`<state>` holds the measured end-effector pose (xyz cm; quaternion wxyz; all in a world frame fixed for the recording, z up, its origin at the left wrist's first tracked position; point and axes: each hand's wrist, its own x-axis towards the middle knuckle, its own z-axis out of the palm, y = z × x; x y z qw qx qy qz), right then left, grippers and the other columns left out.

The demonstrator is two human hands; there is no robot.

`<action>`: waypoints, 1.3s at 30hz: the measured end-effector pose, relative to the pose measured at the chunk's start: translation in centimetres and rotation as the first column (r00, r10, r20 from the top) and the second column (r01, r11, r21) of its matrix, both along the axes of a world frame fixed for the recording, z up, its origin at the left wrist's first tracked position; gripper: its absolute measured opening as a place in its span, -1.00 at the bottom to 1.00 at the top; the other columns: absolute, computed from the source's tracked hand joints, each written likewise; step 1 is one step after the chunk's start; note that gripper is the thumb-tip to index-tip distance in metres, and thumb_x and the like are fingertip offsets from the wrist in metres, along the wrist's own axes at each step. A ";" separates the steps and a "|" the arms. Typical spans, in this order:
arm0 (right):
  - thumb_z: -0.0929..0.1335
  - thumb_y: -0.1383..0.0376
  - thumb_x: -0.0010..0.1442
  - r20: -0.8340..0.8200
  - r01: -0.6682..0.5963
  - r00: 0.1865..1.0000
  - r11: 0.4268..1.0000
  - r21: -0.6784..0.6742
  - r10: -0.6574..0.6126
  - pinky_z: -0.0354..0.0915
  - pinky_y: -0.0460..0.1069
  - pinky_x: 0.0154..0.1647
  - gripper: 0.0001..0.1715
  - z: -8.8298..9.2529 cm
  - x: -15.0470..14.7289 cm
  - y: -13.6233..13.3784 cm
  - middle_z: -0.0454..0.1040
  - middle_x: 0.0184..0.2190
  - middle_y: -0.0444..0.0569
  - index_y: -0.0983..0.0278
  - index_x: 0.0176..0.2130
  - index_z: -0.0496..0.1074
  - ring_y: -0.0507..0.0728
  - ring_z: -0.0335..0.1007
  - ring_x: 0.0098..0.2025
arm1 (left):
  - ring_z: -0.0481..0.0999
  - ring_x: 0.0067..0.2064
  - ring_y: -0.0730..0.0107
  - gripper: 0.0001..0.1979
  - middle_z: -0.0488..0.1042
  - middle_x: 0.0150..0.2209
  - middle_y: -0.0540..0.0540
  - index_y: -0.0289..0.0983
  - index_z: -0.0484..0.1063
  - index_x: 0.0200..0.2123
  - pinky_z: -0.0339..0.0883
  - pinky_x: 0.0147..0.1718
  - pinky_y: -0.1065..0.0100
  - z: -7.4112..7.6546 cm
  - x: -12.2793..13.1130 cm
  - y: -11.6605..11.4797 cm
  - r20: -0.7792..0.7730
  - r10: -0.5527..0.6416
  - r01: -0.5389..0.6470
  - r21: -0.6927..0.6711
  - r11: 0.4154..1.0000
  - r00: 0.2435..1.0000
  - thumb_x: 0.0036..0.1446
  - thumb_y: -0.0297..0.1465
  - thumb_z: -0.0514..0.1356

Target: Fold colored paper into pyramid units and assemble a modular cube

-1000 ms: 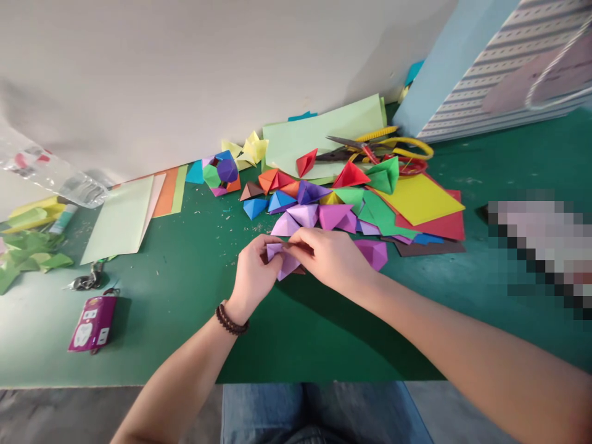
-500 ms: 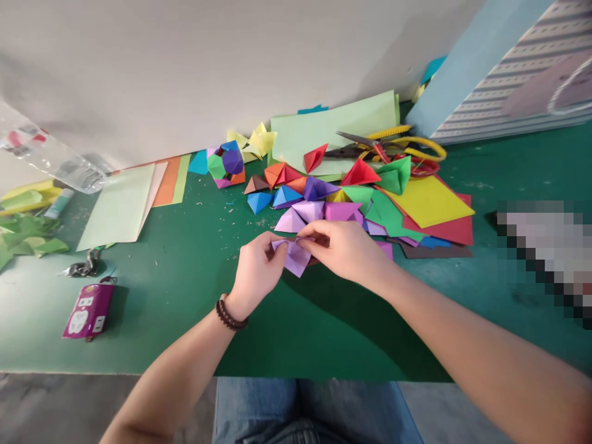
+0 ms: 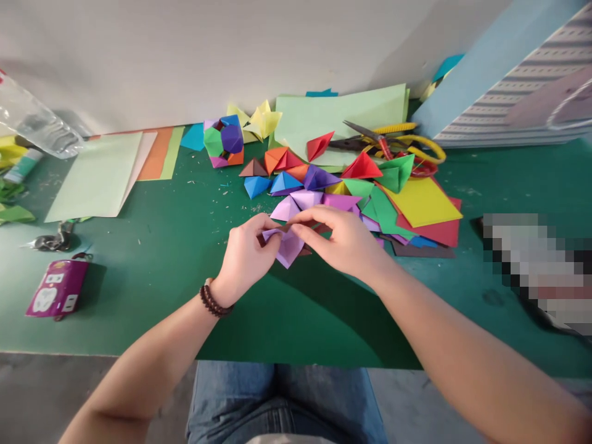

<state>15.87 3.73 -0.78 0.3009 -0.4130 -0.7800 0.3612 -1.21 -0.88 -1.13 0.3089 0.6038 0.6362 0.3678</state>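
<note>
Left hand [image 3: 247, 254] pinches a lilac paper [image 3: 291, 248] between thumb and fingers; right hand [image 3: 348, 242] has thumb and forefinger on its upper edge, also pinching. Lilac paper is partly folded, held just above the green worktop [image 3: 277, 320], near the front edge, one corner pointing down toward the person. Its far side is hidden by the fingers.

Just beyond the hands: lilac folded pieces [image 3: 308, 198], then blue folded pieces [image 3: 285, 183], a purple one [image 3: 320, 177] and a red one [image 3: 362, 165]. Yellow sheet [image 3: 420, 200] lies on a red sheet [image 3: 444, 229], right of the pile. Scissors [image 3: 363, 131] sit behind, over pale green sheets [image 3: 305, 114].

Farther out: multicoloured paper ball [image 3: 224, 142] near the wall, upper left of the pile; purple packet [image 3: 58, 287] well apart on the left; striped bag [image 3: 531, 86] back right. Beaded bracelet [image 3: 215, 302] on left wrist.
</note>
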 end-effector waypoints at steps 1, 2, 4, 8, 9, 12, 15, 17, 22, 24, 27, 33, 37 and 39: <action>0.33 0.26 0.23 -0.009 -0.003 1.000 1.000 0.025 0.003 0.41 -0.02 -0.38 -0.83 0.0 -0.1 0.0 0.60 -0.28 -0.03 0.23 -0.27 0.53 0.12 0.53 -0.34 | 0.29 -0.58 0.57 -0.94 0.49 -0.50 0.06 -0.26 0.45 -0.40 0.12 -0.57 0.49 0.1 0.1 -0.1 -0.001 -0.004 0.004 0.007 1.000 1.000 0.06 -0.48 0.17; 0.34 0.27 0.22 -0.012 -0.008 1.000 0.999 0.042 0.009 0.41 -0.02 -0.37 -0.85 0.0 -0.1 -0.1 0.60 -0.29 -0.04 0.23 -0.29 0.52 0.12 0.52 -0.33 | 0.30 -0.57 0.57 -0.93 0.49 -0.50 0.05 -0.26 0.45 -0.39 0.13 -0.56 0.49 0.1 0.1 -0.1 -0.002 -0.010 0.010 0.009 1.000 1.000 0.06 -0.49 0.17; 0.34 0.30 0.21 -0.003 -0.025 1.000 0.998 0.057 0.025 0.39 -0.02 -0.37 -0.88 0.1 -0.2 -0.1 0.59 -0.33 -0.06 0.22 -0.32 0.50 0.11 0.51 -0.34 | 0.32 -0.56 0.56 -0.93 0.50 -0.49 0.04 -0.26 0.45 -0.39 0.15 -0.55 0.49 0.2 0.3 -0.2 -0.001 -0.014 0.014 0.007 1.000 1.000 0.06 -0.49 0.16; 0.34 0.35 0.21 0.051 -0.063 0.997 0.990 0.127 0.057 0.32 -0.04 -0.41 -0.88 0.0 0.1 -0.1 0.53 -0.42 -0.10 0.24 -0.38 0.46 0.07 0.44 -0.40 | 0.36 -0.53 0.54 -0.92 0.53 -0.44 0.01 -0.27 0.46 -0.37 0.17 -0.54 0.48 0.0 0.4 -0.2 0.034 -0.029 0.030 -0.027 0.999 0.999 0.07 -0.50 0.16; 0.34 0.36 0.21 0.070 -0.072 0.996 0.985 0.157 0.061 0.30 -0.04 -0.41 -0.87 0.0 0.2 -0.1 0.51 -0.43 -0.10 0.24 -0.39 0.44 0.07 0.43 -0.41 | 0.37 -0.52 0.53 -0.91 0.53 -0.43 0.00 -0.27 0.46 -0.36 0.18 -0.54 0.48 0.0 0.4 -0.2 0.042 -0.033 0.034 -0.035 0.999 0.999 0.07 -0.50 0.16; 0.33 0.38 0.21 0.128 -0.098 0.989 0.966 0.239 0.069 0.24 -0.03 -0.39 -0.84 -0.1 0.3 -0.1 0.48 -0.45 -0.10 0.24 -0.43 0.39 0.08 0.39 -0.38 | 0.38 -0.52 0.52 -0.91 0.53 -0.44 0.00 -0.27 0.46 -0.35 0.19 -0.54 0.48 0.0 0.4 -0.1 0.048 -0.042 0.045 -0.051 0.998 0.998 0.06 -0.50 0.16; 0.31 0.40 0.20 0.172 -0.125 0.982 0.952 0.278 0.079 0.19 -0.02 -0.40 -0.82 -0.1 0.4 -0.1 0.43 -0.48 -0.09 0.24 -0.45 0.34 0.10 0.35 -0.37 | 0.38 -0.52 0.52 -0.93 0.51 -0.46 0.00 -0.28 0.45 -0.36 0.21 -0.54 0.48 0.0 0.3 -0.1 0.075 -0.075 0.081 -0.072 0.994 0.994 0.07 -0.48 0.16; 0.31 0.41 0.19 0.177 -0.134 0.980 0.952 0.274 0.087 0.18 -0.01 -0.40 -0.81 -0.1 0.4 -0.1 0.41 -0.49 -0.10 0.24 -0.46 0.32 0.10 0.34 -0.38 | 0.41 -0.50 0.51 -0.94 0.51 -0.46 -0.01 -0.29 0.43 -0.38 0.24 -0.53 0.48 0.1 0.2 -0.1 0.112 -0.109 0.118 -0.077 0.990 0.988 0.10 -0.45 0.16; 0.32 0.39 0.18 0.091 -0.126 0.989 0.985 0.118 0.116 0.24 -0.03 -0.41 -0.84 0.1 0.5 -0.1 0.46 -0.47 -0.11 0.23 -0.44 0.32 0.08 0.37 -0.41 | 0.39 -0.51 0.53 -0.88 0.49 -0.47 0.00 -0.28 0.41 -0.43 0.22 -0.52 0.49 0.3 0.1 -0.1 0.061 -0.161 0.162 -0.018 0.987 0.985 0.15 -0.45 0.13; 0.32 0.39 0.18 0.087 -0.111 0.991 0.989 0.102 0.102 0.25 -0.03 -0.41 -0.86 0.1 0.4 -0.3 0.48 -0.45 -0.10 0.23 -0.42 0.33 0.08 0.39 -0.41 | 0.35 -0.54 0.55 -0.89 0.48 -0.49 0.01 -0.27 0.41 -0.42 0.17 -0.55 0.49 0.3 0.2 -0.2 0.007 -0.154 0.154 0.009 0.988 0.988 0.15 -0.46 0.12; 0.29 0.41 0.18 0.171 -0.086 0.984 0.965 0.248 0.043 0.22 0.00 -0.40 -0.84 -0.1 0.1 -0.6 0.46 -0.46 -0.06 0.23 -0.44 0.30 0.12 0.38 -0.38 | 0.31 -0.58 0.58 -0.90 0.49 -0.49 0.02 -0.27 0.41 -0.39 0.13 -0.56 0.49 0.4 0.3 -0.4 -0.087 -0.135 0.140 0.045 0.989 0.987 0.15 -0.47 0.12; 0.29 0.39 0.21 0.113 -0.054 0.993 0.973 0.225 0.028 0.29 0.00 -0.40 -0.88 -0.2 -0.2 -0.8 0.50 -0.42 -0.06 0.22 -0.39 0.35 0.12 0.43 -0.37 | 0.27 -0.60 0.58 -0.90 0.48 -0.52 0.04 -0.26 0.42 -0.38 0.10 -0.55 0.48 0.2 0.4 -0.5 -0.145 -0.102 0.114 0.082 0.990 0.984 0.15 -0.46 0.11; 0.31 0.34 0.24 0.061 -0.006 0.998 0.997 0.080 0.001 0.36 -0.01 -0.39 -0.92 -0.3 -0.2 -0.6 0.57 -0.35 -0.06 0.22 -0.27 0.42 0.11 0.48 -0.38 | 0.37 -0.53 0.53 -0.92 0.50 -0.48 0.01 -0.26 0.41 -0.42 0.21 -0.50 0.48 -0.1 0.5 -0.3 -0.042 -0.040 0.044 0.109 0.993 0.998 0.11 -0.46 0.14; 0.30 0.35 0.24 0.119 -0.009 0.993 0.982 0.187 -0.013 0.36 0.01 -0.35 -0.91 -0.3 -0.2 -0.7 0.57 -0.36 -0.04 0.23 -0.29 0.43 0.13 0.49 -0.35 | 0.42 -0.51 0.51 -0.91 0.48 -0.51 0.03 -0.26 0.38 -0.47 0.25 -0.50 0.49 -0.2 0.4 -0.2 0.020 -0.057 0.055 0.075 0.996 0.998 0.07 -0.47 0.16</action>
